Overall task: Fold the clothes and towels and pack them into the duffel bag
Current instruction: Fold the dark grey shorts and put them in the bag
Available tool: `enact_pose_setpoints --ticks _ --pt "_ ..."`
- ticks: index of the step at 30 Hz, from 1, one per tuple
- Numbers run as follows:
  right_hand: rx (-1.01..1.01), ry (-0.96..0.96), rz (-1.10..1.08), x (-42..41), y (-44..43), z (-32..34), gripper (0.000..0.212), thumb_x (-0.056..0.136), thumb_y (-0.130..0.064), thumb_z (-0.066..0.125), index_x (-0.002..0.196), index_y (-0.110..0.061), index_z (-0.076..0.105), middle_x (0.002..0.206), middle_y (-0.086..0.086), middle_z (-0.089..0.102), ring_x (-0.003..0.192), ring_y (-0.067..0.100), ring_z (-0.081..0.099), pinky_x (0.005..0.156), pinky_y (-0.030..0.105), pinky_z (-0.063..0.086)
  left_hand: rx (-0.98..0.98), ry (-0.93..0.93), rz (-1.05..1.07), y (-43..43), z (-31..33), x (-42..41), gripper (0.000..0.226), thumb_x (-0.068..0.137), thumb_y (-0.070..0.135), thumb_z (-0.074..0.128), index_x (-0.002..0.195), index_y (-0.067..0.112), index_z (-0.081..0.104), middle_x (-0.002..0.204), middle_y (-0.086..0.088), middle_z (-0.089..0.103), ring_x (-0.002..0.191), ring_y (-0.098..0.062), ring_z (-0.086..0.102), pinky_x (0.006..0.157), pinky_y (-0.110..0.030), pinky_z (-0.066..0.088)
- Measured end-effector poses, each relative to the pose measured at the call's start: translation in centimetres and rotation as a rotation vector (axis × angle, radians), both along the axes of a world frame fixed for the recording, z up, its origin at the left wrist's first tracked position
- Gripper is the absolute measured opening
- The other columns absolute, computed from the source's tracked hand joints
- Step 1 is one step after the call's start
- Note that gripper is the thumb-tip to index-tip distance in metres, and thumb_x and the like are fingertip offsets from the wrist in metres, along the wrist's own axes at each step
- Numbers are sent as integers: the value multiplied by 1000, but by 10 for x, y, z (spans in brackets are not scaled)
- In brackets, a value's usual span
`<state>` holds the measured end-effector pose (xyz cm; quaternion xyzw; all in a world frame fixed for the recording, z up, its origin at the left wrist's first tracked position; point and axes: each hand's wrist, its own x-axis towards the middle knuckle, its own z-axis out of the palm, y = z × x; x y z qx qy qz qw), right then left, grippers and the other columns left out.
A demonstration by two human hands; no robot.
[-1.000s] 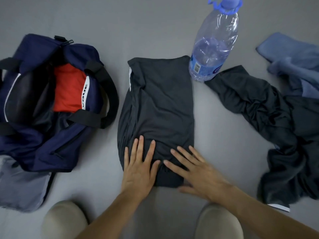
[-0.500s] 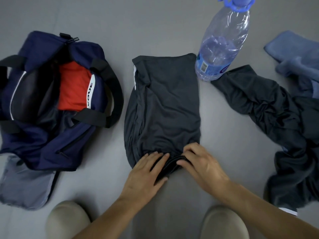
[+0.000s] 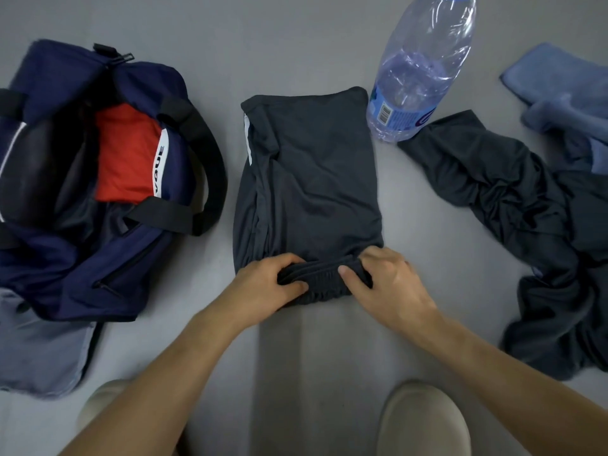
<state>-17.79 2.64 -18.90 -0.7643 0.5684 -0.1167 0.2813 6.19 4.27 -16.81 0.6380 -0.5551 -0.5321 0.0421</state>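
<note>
Down at the near edge of the floor (image 3: pixel 329 373), which is smooth, matt grey, sit two pale rounded shapes (image 3: pixel 424 422). They could be shoes or knees, I can't tell. Both bare forearms reach forward between them.

Now the hands. The left hand (image 3: pixel 263 284) and right hand (image 3: pixel 388 284) sit side by side on the near end of the garment (image 3: pixel 312 179), fingers curled over and thumbs tucked under, gripping a thick, ruffled roll of fabric between them. The bunched part looks gathered, like elastic.

The garment itself is a long charcoal rectangle, thin and soft, lying flat mid-floor and running away from the hands. It shows light creases and a narrow white stripe (image 3: pixel 248 139) along its far left side.

At near left, a flat grey-blue cloth (image 3: pixel 39 357) pokes out from under the bag (image 3: pixel 65 258). The bag is navy, slumped and gaping open, a woven fabric with black webbing straps (image 3: pixel 210 166). A red cloth (image 3: pixel 126 156) lies folded inside, beside a white band with lettering.

To the right, well apart from the garment, is a dark heap (image 3: pixel 526 199), crumpled and deeply wrinkled, stretching from near right towards the middle.

At the far side stands a clear plastic bottle (image 3: pixel 418 70), dented, with a blue label. Its base is just beside the garment's far right corner and the tip of the heap. In the far right corner is a blue towel (image 3: pixel 559 90), thick, fuzzy and loosely folded.
</note>
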Motion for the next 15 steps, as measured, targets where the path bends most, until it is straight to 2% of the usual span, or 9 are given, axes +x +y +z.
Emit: enact_pose_setpoints --ticks 3,5,7,9,10,12,13,15 --pt "-92 157 54 -1 8 -9 51 95 -50 44 82 -8 68 89 0 59 83 22 54 77 37 50 -97 -121 12 -2 -5 -2 23 91 44 68 114 40 67 101 20 68 93 2 63 88 -27 53" --pt "-122 221 31 4 11 -11 42 96 -48 48 94 -11 67 94 2 59 88 24 53 81 40 51 -241 -228 44 1 -8 -5 28 93 43 67 118 32 66 108 13 68 99 -7 62 88 -25 49" --pt "-167 236 5 10 12 -8 31 94 -42 56 108 -14 62 103 3 59 95 26 54 84 42 50 -334 -294 56 7 -10 -10 32 93 45 66 121 30 61 109 11 68 99 -10 63 82 -23 46" --pt "-238 241 67 13 13 -6 40 91 -29 63 129 -16 57 126 7 57 114 29 54 95 44 48 -426 -366 40 14 -10 -14 35 92 45 65 121 28 57 109 8 66 94 -15 64 77 -30 51" --pt "-298 235 143 13 13 -6 47 91 -21 62 137 -16 54 137 9 53 125 31 50 102 45 44 -501 -416 23 18 -12 -16 35 92 42 67 121 26 58 111 5 64 95 -19 63 76 -35 53" --pt "-396 189 317 11 15 -10 49 91 -11 56 140 -14 55 148 11 49 140 32 41 113 50 36 -728 -502 -37 25 -16 -20 32 90 29 73 119 20 63 117 -1 62 103 -26 61 83 -43 53" --pt "-413 181 388 8 17 -15 47 93 -12 54 140 -12 57 150 11 49 144 32 38 115 52 34 -837 -512 -83 29 -17 -24 30 89 21 74 118 18 67 120 -3 62 109 -28 59 88 -45 50" --pt "-365 224 471 -3 21 -28 50 99 -27 52 145 -10 51 155 8 43 149 30 30 115 52 34 -953 -444 -180 37 -22 -33 33 89 10 71 122 15 69 123 -4 64 118 -27 58 94 -45 48"
